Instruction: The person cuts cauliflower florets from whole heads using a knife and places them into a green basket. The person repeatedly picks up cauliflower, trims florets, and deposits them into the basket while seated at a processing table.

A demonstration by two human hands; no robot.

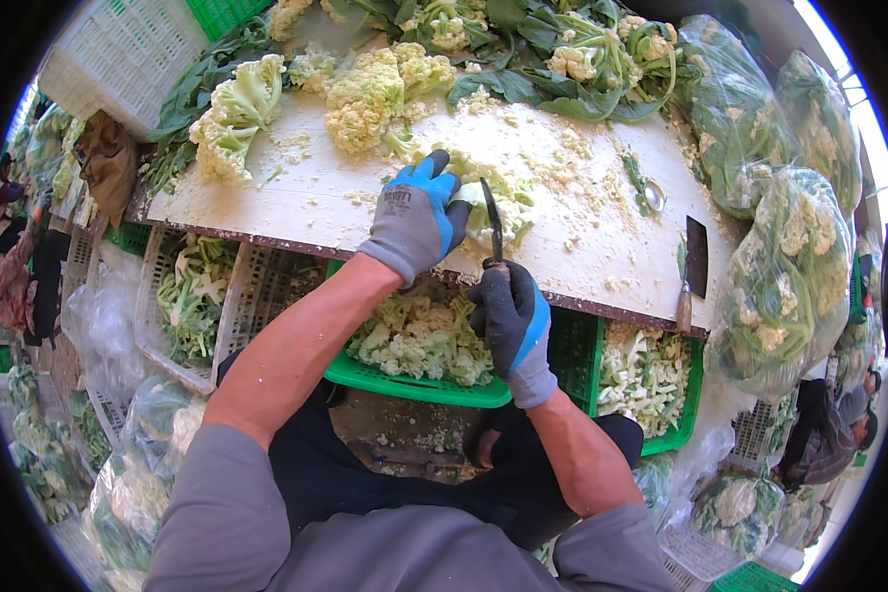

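Note:
On the white work board (303, 200), my gloved left hand (418, 207) rests its fingers on a pale cauliflower piece (507, 203). My gloved right hand (514, 314) grips a dark-bladed knife (493, 218) by its handle, with the blade pointing away from me beside that piece. A green crate (422, 348) of cut florets sits below the board edge, under my hands. Larger cauliflower chunks (362, 103) lie beyond my left hand, and another cut chunk (237, 118) is farther left.
Cauliflower leaves (510, 85) line the back. Bagged cauliflowers (784, 274) crowd the right, near a wooden-handled tool (684, 307) and a small round metal piece (653, 196). A crate of stem pieces (640, 377) stands lower right; another crate (189, 296) holds trimmings. People work at both sides.

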